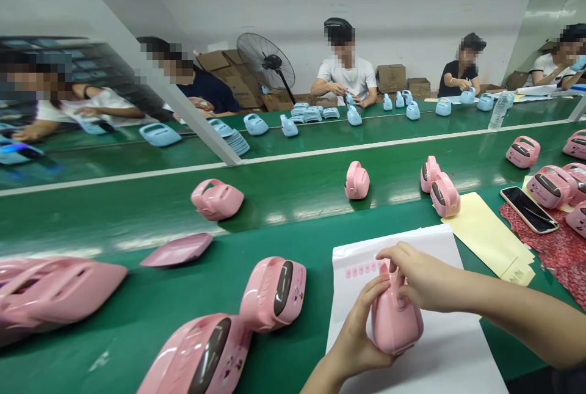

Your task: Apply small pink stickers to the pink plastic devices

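Note:
A pink plastic housing with a carry handle (397, 324) is tilted up over a white sheet (439, 345). My left hand (359, 336) is closed around its side, thumb low and fingers near the handle. From above, my right hand (423, 275) grips the handle end, its thumb pressed against the pink surface. Whether a small piece lies under that thumb, I cannot tell. Small pink stickers (361, 270) sit in a row on the sheet, partly covered by my hands. To the left, a finished-looking pink housing (273, 293) with a dark window touches another pink housing (201, 357).
More pink housings (217, 200) stand along the green conveyor belt (293, 183). Yellow papers (488, 238) and a phone (528, 209) lie at right. Beyond a white rail (320, 148), people handle blue housings (354, 116). A slanted post (183, 107) rises at left.

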`<state>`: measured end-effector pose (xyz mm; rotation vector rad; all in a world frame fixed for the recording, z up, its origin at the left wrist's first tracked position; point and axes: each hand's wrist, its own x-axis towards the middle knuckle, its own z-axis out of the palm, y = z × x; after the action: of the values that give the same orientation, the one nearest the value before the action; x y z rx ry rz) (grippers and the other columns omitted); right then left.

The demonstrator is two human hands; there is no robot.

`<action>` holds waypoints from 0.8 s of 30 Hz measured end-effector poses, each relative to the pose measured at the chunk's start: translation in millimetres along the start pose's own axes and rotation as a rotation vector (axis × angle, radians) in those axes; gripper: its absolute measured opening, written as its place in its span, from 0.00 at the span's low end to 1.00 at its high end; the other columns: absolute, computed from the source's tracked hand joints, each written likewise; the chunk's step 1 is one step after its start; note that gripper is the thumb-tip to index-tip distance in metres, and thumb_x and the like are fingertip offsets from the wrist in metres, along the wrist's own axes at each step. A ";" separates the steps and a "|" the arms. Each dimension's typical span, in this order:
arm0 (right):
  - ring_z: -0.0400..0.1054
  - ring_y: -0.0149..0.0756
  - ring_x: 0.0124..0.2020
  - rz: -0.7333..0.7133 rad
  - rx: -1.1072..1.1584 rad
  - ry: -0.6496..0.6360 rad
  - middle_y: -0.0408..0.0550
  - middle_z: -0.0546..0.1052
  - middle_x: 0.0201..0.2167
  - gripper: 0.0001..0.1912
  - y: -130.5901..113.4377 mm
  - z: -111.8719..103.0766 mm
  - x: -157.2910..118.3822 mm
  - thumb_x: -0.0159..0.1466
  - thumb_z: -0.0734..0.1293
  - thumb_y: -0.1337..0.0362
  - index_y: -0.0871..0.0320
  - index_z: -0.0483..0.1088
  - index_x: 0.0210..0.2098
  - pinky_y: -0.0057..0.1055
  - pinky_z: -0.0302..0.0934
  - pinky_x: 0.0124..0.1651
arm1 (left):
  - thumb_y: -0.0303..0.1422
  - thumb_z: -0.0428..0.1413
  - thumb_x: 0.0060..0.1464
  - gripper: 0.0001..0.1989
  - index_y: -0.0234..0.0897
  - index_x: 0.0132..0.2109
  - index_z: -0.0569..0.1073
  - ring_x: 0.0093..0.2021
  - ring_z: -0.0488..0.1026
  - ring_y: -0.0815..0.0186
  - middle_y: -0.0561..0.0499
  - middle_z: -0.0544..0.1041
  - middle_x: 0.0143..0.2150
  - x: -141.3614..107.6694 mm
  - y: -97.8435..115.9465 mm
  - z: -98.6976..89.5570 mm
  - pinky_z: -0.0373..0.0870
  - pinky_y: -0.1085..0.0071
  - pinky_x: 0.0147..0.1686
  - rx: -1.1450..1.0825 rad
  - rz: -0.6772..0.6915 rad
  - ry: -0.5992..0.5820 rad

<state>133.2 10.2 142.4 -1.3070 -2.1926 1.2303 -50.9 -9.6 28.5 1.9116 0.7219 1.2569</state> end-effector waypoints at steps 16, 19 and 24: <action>0.65 0.38 0.55 -0.486 -0.078 0.157 0.58 0.67 0.56 0.29 51.7 31.4 -19.7 0.66 0.51 0.70 0.55 0.35 0.64 0.39 0.63 0.53 | 0.32 0.65 0.34 0.48 0.48 0.61 0.52 0.56 0.64 0.43 0.39 0.64 0.57 -7.9 -10.1 -3.5 0.65 0.48 0.50 0.123 0.011 -0.110; 0.53 0.49 0.62 -0.747 -0.353 0.175 0.67 0.59 0.60 0.32 48.2 35.0 -17.6 0.64 0.53 0.72 0.60 0.35 0.65 0.48 0.56 0.56 | 0.30 0.65 0.33 0.49 0.48 0.61 0.51 0.55 0.65 0.43 0.40 0.65 0.56 -6.0 -10.0 -3.6 0.65 0.48 0.51 0.174 -0.003 -0.097; 0.61 0.47 0.54 -0.735 -0.360 0.332 0.64 0.65 0.56 0.31 47.8 16.9 0.1 0.64 0.56 0.68 0.60 0.40 0.64 0.46 0.60 0.51 | 0.35 0.65 0.35 0.44 0.49 0.60 0.56 0.54 0.67 0.43 0.42 0.67 0.56 3.2 5.1 -2.2 0.65 0.47 0.50 -0.064 -0.015 -0.051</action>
<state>149.6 11.9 94.4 -0.6148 -2.3582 0.3308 -51.4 -9.5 34.9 1.8762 0.6616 1.2035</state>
